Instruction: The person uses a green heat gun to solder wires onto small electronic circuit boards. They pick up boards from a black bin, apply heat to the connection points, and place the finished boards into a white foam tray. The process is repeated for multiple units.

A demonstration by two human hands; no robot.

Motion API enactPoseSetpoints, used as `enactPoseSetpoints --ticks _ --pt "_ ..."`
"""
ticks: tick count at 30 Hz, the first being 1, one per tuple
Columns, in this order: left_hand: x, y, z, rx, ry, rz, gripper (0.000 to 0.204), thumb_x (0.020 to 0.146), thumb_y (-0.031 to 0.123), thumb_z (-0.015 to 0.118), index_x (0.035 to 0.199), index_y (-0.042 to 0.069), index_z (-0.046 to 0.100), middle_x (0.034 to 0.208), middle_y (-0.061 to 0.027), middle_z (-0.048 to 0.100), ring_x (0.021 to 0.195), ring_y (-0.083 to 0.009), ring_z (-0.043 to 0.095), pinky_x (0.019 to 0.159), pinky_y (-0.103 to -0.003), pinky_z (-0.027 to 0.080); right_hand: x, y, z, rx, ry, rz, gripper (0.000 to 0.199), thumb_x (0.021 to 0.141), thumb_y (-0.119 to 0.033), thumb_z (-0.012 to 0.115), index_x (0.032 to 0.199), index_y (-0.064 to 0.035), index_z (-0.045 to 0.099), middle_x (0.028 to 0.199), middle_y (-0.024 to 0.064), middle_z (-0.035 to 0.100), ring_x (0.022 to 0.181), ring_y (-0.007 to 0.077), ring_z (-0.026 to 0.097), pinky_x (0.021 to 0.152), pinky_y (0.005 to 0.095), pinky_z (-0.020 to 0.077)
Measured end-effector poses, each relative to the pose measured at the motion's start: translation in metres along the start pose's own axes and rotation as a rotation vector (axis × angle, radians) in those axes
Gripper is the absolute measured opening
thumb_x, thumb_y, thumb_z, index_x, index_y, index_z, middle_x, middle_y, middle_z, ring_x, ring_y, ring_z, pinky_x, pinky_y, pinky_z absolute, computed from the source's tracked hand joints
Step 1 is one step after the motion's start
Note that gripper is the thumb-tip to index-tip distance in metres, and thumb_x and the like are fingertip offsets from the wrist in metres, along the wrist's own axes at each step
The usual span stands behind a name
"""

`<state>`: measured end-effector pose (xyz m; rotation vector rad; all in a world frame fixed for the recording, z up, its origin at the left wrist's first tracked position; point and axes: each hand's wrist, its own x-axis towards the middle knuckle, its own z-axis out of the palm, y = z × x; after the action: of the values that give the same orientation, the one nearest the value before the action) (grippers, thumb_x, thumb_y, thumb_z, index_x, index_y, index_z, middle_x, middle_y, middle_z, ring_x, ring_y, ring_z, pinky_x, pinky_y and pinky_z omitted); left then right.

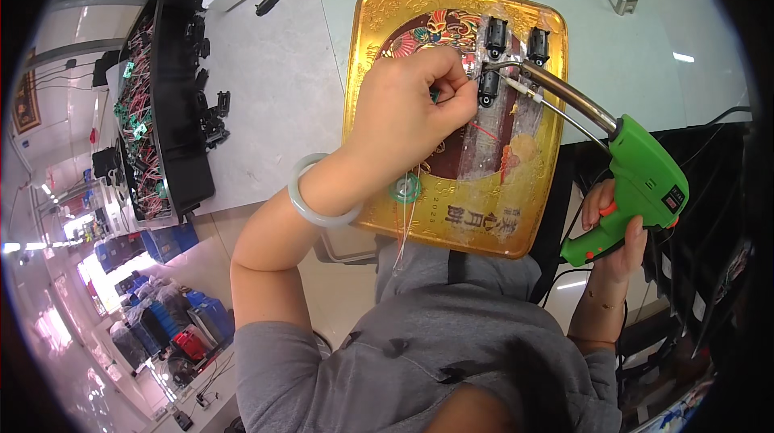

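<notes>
The right hand (615,227) grips a green soldering gun (651,165), its tip at the 12 o'clock end of a black part (488,89), toward 1 o'clock on the gold tin (419,227). The left hand (423,102) pinches at the part's 9 o'clock; what its fingers hold is hidden. Soldering seems underway, calling for 2 steady hands.

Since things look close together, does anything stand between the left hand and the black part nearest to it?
Nothing visible does: the left hand is right beside that black part, on its left. The green soldering gun comes from the right, its tip at the part's far end. I cannot tell whether hand and part touch.
</notes>
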<state>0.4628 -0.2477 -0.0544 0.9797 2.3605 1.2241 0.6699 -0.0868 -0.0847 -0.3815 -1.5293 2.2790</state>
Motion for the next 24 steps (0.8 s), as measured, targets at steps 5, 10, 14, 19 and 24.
enactPoseSetpoints --ticks 5,10,14,19,24 --pt "-0.001 0.002 0.000 -0.001 0.002 -0.023 0.010 0.070 0.007 0.059 0.064 0.001 0.053 0.056 -0.0011 0.055 0.052 -0.0053 0.049 0.048 -0.020 0.038 0.000 0.003 0.001 0.011 -0.005 -0.018 0.044 0.084 -0.039 0.039 0.092 0.0037 0.039 0.077 0.0083 0.039 0.062 0.0126 0.040 0.048 0.0213 0.0340" --pt "0.000 0.002 0.000 0.019 0.006 -0.005 0.010 0.070 0.008 0.059 0.064 0.001 0.054 0.056 -0.0015 0.055 0.053 -0.0060 0.050 0.048 -0.020 0.039 0.000 0.003 0.001 0.009 0.008 -0.028 0.043 0.085 -0.039 0.039 0.091 0.0031 0.039 0.076 0.0081 0.038 0.061 0.0124 0.039 0.047 0.0212 0.0337" --pt "0.000 0.001 0.000 0.026 -0.002 -0.010 0.010 0.070 0.008 0.059 0.065 0.001 0.054 0.057 -0.0013 0.055 0.053 -0.0061 0.050 0.049 -0.020 0.039 0.000 0.002 0.002 0.022 0.029 -0.032 0.046 0.083 -0.042 0.039 0.092 0.0031 0.039 0.075 0.0086 0.039 0.061 0.0137 0.041 0.047 0.0222 0.0345" --pt "0.000 0.001 -0.001 0.005 -0.012 -0.020 0.009 0.070 0.008 0.059 0.066 0.001 0.054 0.058 -0.0011 0.056 0.054 -0.0062 0.051 0.050 -0.020 0.039 -0.001 -0.004 0.001 0.038 0.085 -0.034 0.061 0.077 -0.051 0.042 0.100 0.0054 0.042 0.081 0.0138 0.047 0.069 0.0179 0.047 0.054 0.0267 0.0391" --pt "0.000 -0.001 -0.001 0.025 -0.007 -0.006 0.008 0.070 0.007 0.059 0.067 0.001 0.055 0.059 -0.0011 0.056 0.055 -0.0061 0.050 0.050 -0.020 0.039 -0.004 -0.009 -0.002 -0.071 0.059 0.028 0.072 0.074 -0.058 0.040 0.102 0.0078 0.045 0.095 0.0219 0.049 0.075 0.0203 0.048 0.063 0.0285 0.0400"
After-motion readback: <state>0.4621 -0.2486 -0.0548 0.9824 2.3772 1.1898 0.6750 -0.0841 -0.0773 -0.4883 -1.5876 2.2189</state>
